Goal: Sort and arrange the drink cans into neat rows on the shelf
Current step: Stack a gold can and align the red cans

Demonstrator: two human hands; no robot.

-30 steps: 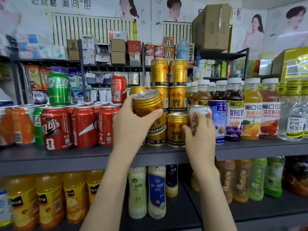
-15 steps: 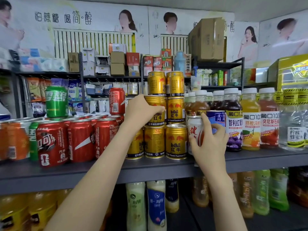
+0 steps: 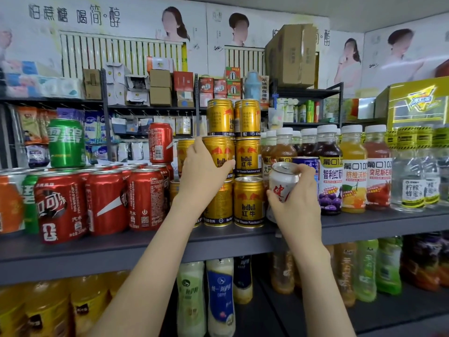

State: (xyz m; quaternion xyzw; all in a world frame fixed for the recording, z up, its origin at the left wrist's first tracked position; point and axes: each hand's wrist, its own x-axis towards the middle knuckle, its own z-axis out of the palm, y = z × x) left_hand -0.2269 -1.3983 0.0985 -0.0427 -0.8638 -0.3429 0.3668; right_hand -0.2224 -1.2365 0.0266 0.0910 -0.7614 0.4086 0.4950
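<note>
On the grey shelf [image 3: 136,246] gold Red Bull cans stand stacked three high. My left hand [image 3: 202,173] grips a gold can [image 3: 218,152] in the middle layer of that stack, its thumb on the can's front. To the right, my right hand [image 3: 297,203] holds a white can with red lettering [image 3: 283,182], tilted to the left and lifted beside the bottom gold can [image 3: 248,203]. Red cola cans [image 3: 104,203] fill the shelf's left part, with a green can [image 3: 66,142] and a red can [image 3: 160,142] standing on top of them.
Bottled juices [image 3: 352,171] line the shelf right of the cans, and a blue can [image 3: 308,164] stands behind my right hand. A lower shelf holds more bottles [image 3: 220,297]. Boxes and packets fill the racks behind.
My left hand set the gold can onto the stack's middle layer and still grips it. My right hand lifted and tilted the white can. The camera view shifted downward on the shelf.
</note>
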